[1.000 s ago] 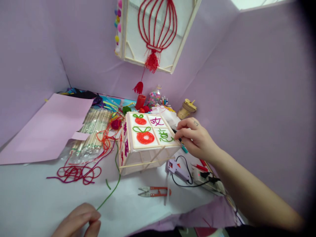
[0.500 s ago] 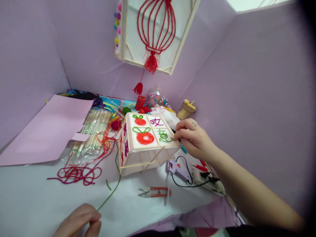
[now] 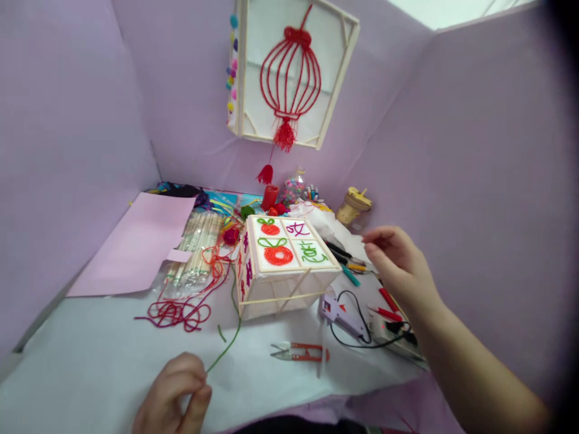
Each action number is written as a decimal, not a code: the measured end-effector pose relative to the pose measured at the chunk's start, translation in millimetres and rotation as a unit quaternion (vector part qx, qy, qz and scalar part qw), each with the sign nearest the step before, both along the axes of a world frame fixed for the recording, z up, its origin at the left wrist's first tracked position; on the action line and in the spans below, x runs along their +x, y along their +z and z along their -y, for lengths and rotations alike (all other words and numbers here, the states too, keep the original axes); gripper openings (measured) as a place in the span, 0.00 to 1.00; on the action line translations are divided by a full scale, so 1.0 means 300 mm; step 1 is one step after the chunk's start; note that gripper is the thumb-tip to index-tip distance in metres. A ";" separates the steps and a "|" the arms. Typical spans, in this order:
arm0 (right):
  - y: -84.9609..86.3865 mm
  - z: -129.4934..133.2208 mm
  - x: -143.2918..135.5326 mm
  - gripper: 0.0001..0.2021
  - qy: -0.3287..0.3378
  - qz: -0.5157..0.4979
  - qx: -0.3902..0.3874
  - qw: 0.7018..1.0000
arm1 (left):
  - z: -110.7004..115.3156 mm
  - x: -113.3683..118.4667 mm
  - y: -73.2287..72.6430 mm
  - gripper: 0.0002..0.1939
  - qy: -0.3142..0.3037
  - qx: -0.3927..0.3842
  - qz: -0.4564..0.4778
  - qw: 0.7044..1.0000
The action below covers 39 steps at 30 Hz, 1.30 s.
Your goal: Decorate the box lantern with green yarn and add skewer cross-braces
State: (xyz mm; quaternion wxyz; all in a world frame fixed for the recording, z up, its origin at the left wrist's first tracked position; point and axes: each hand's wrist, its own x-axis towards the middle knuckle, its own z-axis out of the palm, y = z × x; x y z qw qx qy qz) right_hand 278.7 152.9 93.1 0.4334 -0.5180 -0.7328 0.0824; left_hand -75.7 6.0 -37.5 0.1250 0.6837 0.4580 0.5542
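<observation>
At the lower left, my left hand (image 3: pixel 174 395) is closed, thumb and finger together at the end of a green yarn (image 3: pixel 230 345) that runs up to the box lantern. The box lantern (image 3: pixel 283 295), made of thin sticks and white panels, stands mid-table; its top bears yarn fruit shapes and purple and green lettering. To its right, my right hand (image 3: pixel 398 265) is raised, apart from it, with fingertips drawn close together; whether anything small is between them I cannot tell. Red-handled thread snips (image 3: pixel 301 351) lie in front of the lantern, and a lilac glue gun (image 3: pixel 346 316) rests beside it.
A bag of wooden sticks (image 3: pixel 199 244), pink paper (image 3: pixel 136 250) and tangled crimson yarn (image 3: pixel 176 314) lie on the left. A power strip (image 3: pixel 393 334) sits under my right forearm. Overhead hangs a framed lantern (image 3: pixel 289 84) with a red tassel. A pompom jar (image 3: pixel 293 188) stands behind.
My right hand has lifted off the lantern's green lettering and moved right. My left hand stays low at the green yarn. The whole view has shifted slightly.
</observation>
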 end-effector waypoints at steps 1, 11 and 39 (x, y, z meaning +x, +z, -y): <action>-0.024 0.018 0.013 0.03 -0.010 -0.001 -0.012 1.000 | -0.004 0.001 0.017 0.09 0.003 0.005 -0.015 1.000; -0.308 0.285 0.054 0.11 -0.010 0.115 -0.089 0.989 | 0.019 0.065 0.090 0.08 -0.023 0.010 -0.102 0.994; -0.311 0.388 -0.261 0.10 0.126 0.022 -0.204 0.971 | 0.094 0.123 0.079 0.18 -0.206 -0.309 -0.060 0.926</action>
